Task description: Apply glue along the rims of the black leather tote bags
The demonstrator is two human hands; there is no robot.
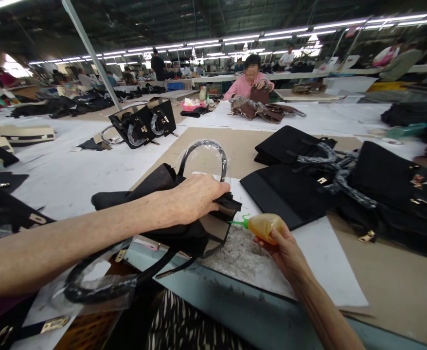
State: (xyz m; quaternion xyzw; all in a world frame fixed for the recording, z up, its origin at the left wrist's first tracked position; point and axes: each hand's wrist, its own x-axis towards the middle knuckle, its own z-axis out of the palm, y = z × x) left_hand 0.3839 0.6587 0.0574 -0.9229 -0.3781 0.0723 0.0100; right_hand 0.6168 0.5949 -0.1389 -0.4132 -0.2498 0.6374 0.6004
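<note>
A black handbag (184, 233) lies at the table's front edge, its opening facing right. My left hand (199, 194) grips its upper edge near the opening, the thumb and fingers closed over the material. One plastic-wrapped handle (203, 145) arches up behind that hand; another wrapped handle (100, 291) hangs over the table's edge. In my right hand (282, 248) is a squeeze bottle (266, 227) of amber liquid with a green nozzle. The bottle lies nearly level, its thin tip pointing left at the bag's open side. Whether the tip touches the bag, I cannot tell.
More black bags (293, 189) with wrapped handles are piled to the right. Finished-looking black bags (144, 124) stand further back on the left. Across the table, a person in a pink top (235, 87) handles brown bags (253, 109). Black pieces (9, 204) lie at the left.
</note>
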